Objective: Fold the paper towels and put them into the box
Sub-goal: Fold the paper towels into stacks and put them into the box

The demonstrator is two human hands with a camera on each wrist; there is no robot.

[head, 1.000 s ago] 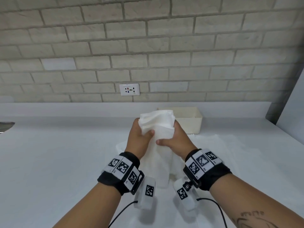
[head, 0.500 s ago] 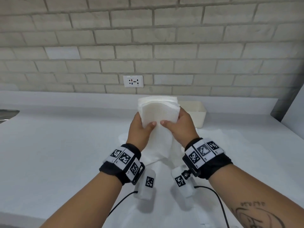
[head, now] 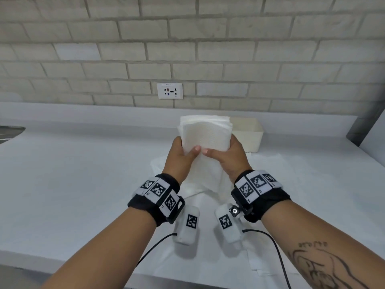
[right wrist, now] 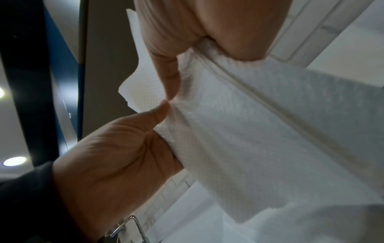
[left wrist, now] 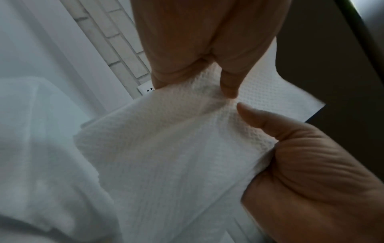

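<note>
Head view: I have both hands raised above the white desk (head: 62, 184), holding a folded stack of paper towels (head: 205, 132) upright between them. My left hand (head: 180, 157) wraps the stack's left edge, thumb laid across the near face and fingers curled behind; my right hand (head: 229, 157) does the same on the right edge, and the two thumb tips nearly meet at the middle of the near face. A loose tail of towel hangs from the bottom of the stack down between my wrists to the desk, where more unfolded paper towel sheets (head: 270, 174) lie spread out under and to the right of my hands. The cream box (head: 253, 138) stands on the desk just behind and to the right of the stack, against the low white ledge; the stack hides its left part, so I cannot tell what is inside.

In the left wrist view, my thumb (left wrist: 259, 121) presses on the embossed towel while the other hand's thumb comes down from above, their tips close together but apart. The right wrist view shows the same pinch mirrored, with the towel draping away to the lower right.

A wall socket (head: 170, 91) sits in the pale brick wall (head: 229, 49) behind. Black bands with printed markers circle both wrists.
</note>
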